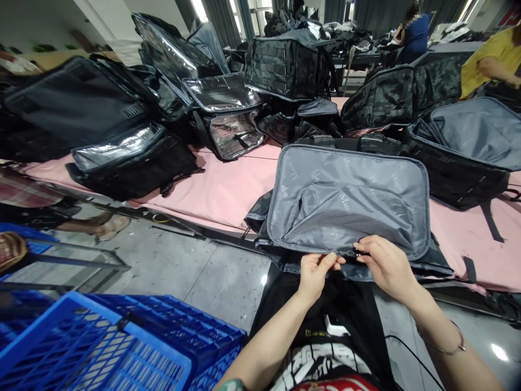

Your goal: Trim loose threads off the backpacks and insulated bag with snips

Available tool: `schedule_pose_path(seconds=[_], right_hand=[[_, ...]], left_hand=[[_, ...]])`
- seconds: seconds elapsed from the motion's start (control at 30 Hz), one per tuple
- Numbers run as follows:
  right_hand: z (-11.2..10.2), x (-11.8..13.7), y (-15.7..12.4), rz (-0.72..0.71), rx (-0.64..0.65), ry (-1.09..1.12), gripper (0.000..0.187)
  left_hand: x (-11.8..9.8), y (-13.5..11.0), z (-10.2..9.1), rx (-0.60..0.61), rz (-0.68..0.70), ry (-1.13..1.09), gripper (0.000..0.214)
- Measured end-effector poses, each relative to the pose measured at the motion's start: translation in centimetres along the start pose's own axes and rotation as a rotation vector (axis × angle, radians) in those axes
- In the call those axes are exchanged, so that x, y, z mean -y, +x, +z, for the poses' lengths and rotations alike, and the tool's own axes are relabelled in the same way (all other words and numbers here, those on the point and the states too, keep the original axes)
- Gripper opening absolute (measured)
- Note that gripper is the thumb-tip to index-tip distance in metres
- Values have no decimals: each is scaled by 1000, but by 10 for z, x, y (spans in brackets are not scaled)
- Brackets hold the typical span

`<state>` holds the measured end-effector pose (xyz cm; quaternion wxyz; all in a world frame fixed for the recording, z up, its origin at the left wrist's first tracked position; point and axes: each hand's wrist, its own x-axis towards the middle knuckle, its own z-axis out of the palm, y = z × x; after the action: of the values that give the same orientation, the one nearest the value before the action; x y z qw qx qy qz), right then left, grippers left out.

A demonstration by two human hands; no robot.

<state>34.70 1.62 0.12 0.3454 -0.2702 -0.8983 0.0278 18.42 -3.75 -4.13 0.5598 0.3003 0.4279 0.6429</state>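
In front of me a dark backpack lies on the pink-covered table, its flap point(358, 195) turned up to show a grey lining printed with white lettering. Along the flap's near edge, my left hand point(315, 274) pinches the rim with thumb and fingers. A short way to the right, my right hand point(385, 266) is closed on a small dark piece point(357, 252) at the same edge, perhaps a zipper pull; it is too small to tell. The bag's lower body is partly hidden beneath the flap and my hands.
Blue plastic crates point(134, 336) stand on the floor at my lower left. Black bags with silver lining point(134, 157) and a camouflage backpack point(285, 65) crowd the pink table point(228, 190). Another grey-lined bag point(459, 163) sits to the right. A person in yellow point(492, 60) works at the far right.
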Motion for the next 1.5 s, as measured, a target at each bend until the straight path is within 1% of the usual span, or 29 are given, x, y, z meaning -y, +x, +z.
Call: schedule_pose_path(seconds=[0.2, 0.33, 0.4, 0.47, 0.57, 0.63, 0.7, 0.83, 0.9, 0.97, 1.07, 1.13, 1.17, 1.27, 1.33, 1.4, 1.43, 1.5], right_hand=[[3, -2, -2, -2, -34, 16, 8], [5, -2, -2, 4, -41, 92, 8], [5, -1, -5, 30, -65, 139, 10], [5, 0, -12, 115, -151, 185, 14], [3, 1, -28, 319, -338, 231, 16], [2, 1, -42, 438, -412, 234, 16], [3, 3, -55, 529, -428, 244, 15], [8, 6, -76, 679, -393, 327, 18], [12, 6, -83, 754, -391, 402, 23], [17, 5, -86, 844, -400, 460, 29], [27, 0, -88, 1020, -368, 492, 31], [36, -3, -87, 1135, -376, 560, 37], [40, -4, -85, 1188, -410, 624, 41], [48, -2, -77, 1298, -586, 849, 45], [48, -1, -68, 1295, -682, 937, 42], [44, -2, -59, 1253, -725, 958, 38], [41, -3, -55, 1233, -730, 957, 36], [34, -8, -49, 1210, -744, 947, 35]], left_hand=[[1, 1, 1, -4, 16, 1, 28], [1, 1, 1, -2, 26, 13, 28], [1, 0, 1, -9, 36, 26, 29], [1, -1, 3, -41, 50, 34, 29], [3, -5, 9, -140, 60, 23, 31], [7, -7, 14, -200, 52, 22, 32], [10, -9, 18, -234, 36, 45, 32], [12, -8, 20, -263, 10, 107, 31], [10, -7, 18, -237, -6, 99, 32], [6, -6, 14, -183, -32, 74, 34], [-3, -6, 7, -98, -82, 49, 38], [-8, -6, 2, -52, -110, 55, 41], [-10, -6, -1, -33, -121, 62, 43], [-15, -6, -12, -6, -124, 105, 45], [-20, -7, -22, -38, -61, 177, 42], [-28, -9, -36, -134, 79, 309, 34], [-33, -9, -43, -208, 199, 398, 28], [-46, -9, -55, -334, 540, 638, 17]])
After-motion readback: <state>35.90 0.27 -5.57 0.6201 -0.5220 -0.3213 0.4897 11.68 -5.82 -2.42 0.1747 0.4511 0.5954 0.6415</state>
